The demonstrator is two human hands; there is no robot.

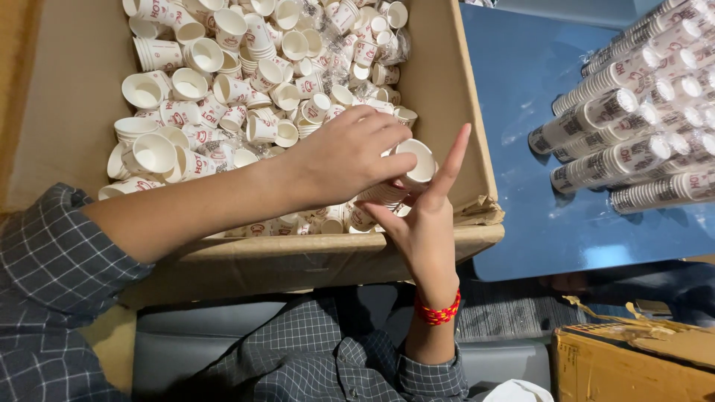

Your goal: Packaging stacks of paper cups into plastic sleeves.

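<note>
A large cardboard box (298,260) holds several loose small white paper cups with red print (223,89). Over its near right corner, both hands meet on a short stack of paper cups (417,162). My left hand (350,152) reaches in from the left, and its fingertips pinch the rim of the top cup. My right hand (428,223), with a red thread band at the wrist, comes up from below and cradles the lower end of the stack against its palm, index finger pointing straight up. The stack's lower cups are mostly hidden behind the two hands.
To the right is a blue table (521,112) with rows of long cup stacks in clear sleeves (633,126) lying side by side. A second, torn cardboard box (633,357) sits at the bottom right. The box's right wall (439,67) stands between the loose cups and the table.
</note>
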